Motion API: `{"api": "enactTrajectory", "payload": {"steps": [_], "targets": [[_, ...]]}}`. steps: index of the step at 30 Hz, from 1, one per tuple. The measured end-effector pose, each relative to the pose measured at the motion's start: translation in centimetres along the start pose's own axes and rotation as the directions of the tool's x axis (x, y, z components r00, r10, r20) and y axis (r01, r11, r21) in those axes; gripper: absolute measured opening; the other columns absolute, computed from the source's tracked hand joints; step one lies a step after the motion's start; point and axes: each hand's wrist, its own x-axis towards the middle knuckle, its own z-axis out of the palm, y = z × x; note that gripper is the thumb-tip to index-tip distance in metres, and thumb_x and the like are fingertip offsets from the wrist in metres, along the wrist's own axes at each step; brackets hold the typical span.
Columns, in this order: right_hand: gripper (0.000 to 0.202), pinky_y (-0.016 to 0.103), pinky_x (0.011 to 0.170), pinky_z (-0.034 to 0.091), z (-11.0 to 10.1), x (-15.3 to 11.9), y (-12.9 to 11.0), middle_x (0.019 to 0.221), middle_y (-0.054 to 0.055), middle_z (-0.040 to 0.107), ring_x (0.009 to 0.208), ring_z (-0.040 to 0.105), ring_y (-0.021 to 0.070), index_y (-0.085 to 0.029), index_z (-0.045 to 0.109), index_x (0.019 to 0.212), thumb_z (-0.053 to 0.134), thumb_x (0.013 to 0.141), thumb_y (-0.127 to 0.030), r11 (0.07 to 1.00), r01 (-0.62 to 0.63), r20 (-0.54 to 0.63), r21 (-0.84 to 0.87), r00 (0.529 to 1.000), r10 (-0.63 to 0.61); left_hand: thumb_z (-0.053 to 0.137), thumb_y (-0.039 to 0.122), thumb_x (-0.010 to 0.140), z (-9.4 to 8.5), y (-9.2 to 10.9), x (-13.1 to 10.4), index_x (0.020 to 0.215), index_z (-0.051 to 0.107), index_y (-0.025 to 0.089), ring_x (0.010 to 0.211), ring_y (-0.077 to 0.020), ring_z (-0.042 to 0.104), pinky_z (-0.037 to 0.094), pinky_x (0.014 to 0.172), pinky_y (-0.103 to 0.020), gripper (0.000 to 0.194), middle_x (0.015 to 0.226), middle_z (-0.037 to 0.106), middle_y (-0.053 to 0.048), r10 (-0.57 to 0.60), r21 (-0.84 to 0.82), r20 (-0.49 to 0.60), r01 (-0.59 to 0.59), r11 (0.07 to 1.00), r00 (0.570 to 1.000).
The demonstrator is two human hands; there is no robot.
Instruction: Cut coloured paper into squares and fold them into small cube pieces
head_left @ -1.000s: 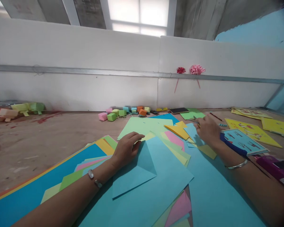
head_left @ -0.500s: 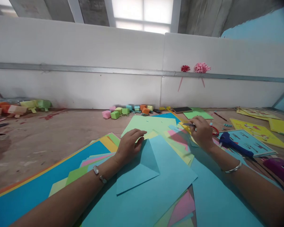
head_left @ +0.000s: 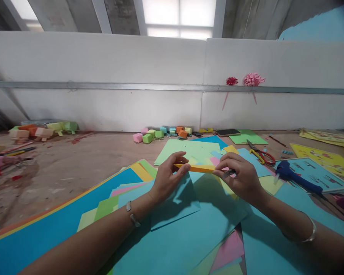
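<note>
The grip of the left hand (head_left: 166, 178) is closed on one end of the yellow paper (head_left: 202, 168), the right hand (head_left: 243, 178) on the other, above the blue paper (head_left: 172, 244). It seems light and easily creased; gentle pinching near both ends should suit it.

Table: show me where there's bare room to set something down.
The widest bare patch of table lies at left, between the left blocks, middle blocks and blue sheet. It's crowded beneath the left hand and right hand with overlapping paper, and rightward with scissors, glue gun and cards.
</note>
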Motion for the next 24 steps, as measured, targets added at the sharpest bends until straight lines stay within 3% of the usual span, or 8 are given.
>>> {"api": "enactTrajectory", "payload": {"steps": [5,9,12,16,17,19,21,24], "targets": [[0.019,0.027,0.055,0.042,-0.1,0.2,-0.1,0.071,0.002,0.06,0.064,0.053,0.0147,-0.02,0.062,0.065,0.067,0.081,-0.029,0.977,-0.182,0.059,0.108,0.982,0.177,0.06,0.042,0.089,-0.2,-0.3,-0.2,0.113,0.06,0.017,0.081,-0.0177,0.068,0.058,0.072,-0.029,0.034,0.094,0.07,-0.007,0.141,0.106,0.048,-0.145,0.984,0.989],[0.024,0.027,0.05,0.038,-0.4,0.5,0.0,0.063,-0.001,0.055,0.055,0.046,0.0125,-0.02,0.057,0.062,0.065,0.081,-0.031,0.934,-0.313,0.066,0.173,0.95,0.306,0.063,0.026,0.088,-0.2,-0.5,-0.4,0.124,0.054,0.021,0.091,-0.019,0.07,0.058,0.079,-0.029,0.037,0.099,0.072,-0.008,0.342,0.197,0.149,-0.367,0.909,0.928],[0.022,0.027,0.051,0.039,-0.7,0.6,0.2,0.067,0.001,0.058,0.057,0.05,0.0134,-0.02,0.058,0.063,0.066,0.08,-0.03,0.954,-0.265,-0.049,0.14,0.96,0.274,0.055,0.012,0.089,0.3,-0.2,-0.8,0.129,0.045,0.022,0.087,-0.0161,0.071,0.058,0.076,-0.027,0.043,0.098,0.072,-0.007,0.46,0.238,0.163,-0.487,0.84,0.873],[0.016,0.028,0.057,0.044,-0.9,0.8,0.6,0.078,0.005,0.064,0.072,0.059,0.0176,-0.021,0.065,0.073,0.069,0.082,-0.033,0.997,-0.078,-0.212,-0.005,0.974,0.075,0.055,0.006,0.086,1.0,0.9,-1.5,0.105,0.051,0.023,0.079,-0.0136,0.07,0.056,0.069,-0.023,0.026,0.089,0.071,-0.002,0.562,0.313,0.023,-0.54,0.781,0.827],[0.016,0.028,0.059,0.045,-1.0,0.8,0.8,0.081,0.005,0.065,0.076,0.06,0.0185,-0.021,0.066,0.077,0.07,0.082,-0.035,0.998,-0.056,-0.227,-0.022,0.973,0.05,0.058,0.008,0.085,1.0,1.2,-1.6,0.098,0.052,0.022,0.076,-0.0131,0.069,0.055,0.067,-0.022,0.021,0.087,0.069,-0.002,0.555,0.317,-0.02,-0.522,0.792,0.831],[0.022,0.028,0.062,0.047,-1.1,0.9,1.4,0.087,0.006,0.066,0.079,0.06,0.019,-0.021,0.066,0.086,0.072,0.08,-0.042,0.998,-0.063,-0.219,-0.028,0.974,0.056,0.062,0.013,0.083,1.1,1.9,-1.6,0.091,0.05,0.022,0.066,-0.0114,0.066,0.052,0.058,-0.019,0.017,0.077,0.065,0.001,0.442,0.252,-0.125,-0.402,0.88,0.888],[0.032,0.028,0.06,0.045,-1.1,0.9,2.0,0.084,0.005,0.065,0.072,0.057,0.0174,-0.021,0.066,0.092,0.072,0.077,-0.049,0.991,-0.132,-0.162,-0.004,0.978,0.13,0.065,0.023,0.083,1.1,2.3,-1.3,0.092,0.047,0.023,0.054,-0.01,0.058,0.045,0.047,-0.017,0.02,0.066,0.059,0.005,0.203,0.076,-0.205,-0.191,0.979,0.957],[0.036,0.027,0.053,0.038,-1.0,1.0,2.5,0.068,0.0,0.056,0.058,0.045,0.0132,-0.019,0.064,0.083,0.067,0.077,-0.055,0.947,-0.314,-0.007,0.072,0.949,0.315,0.068,0.036,0.079,0.8,2.3,-0.4,0.095,0.043,0.024,0.046,-0.0098,0.049,0.037,0.042,-0.017,0.033,0.056,0.052,0.009,-0.097,-0.179,-0.227,0.056,0.982,0.969]]}}
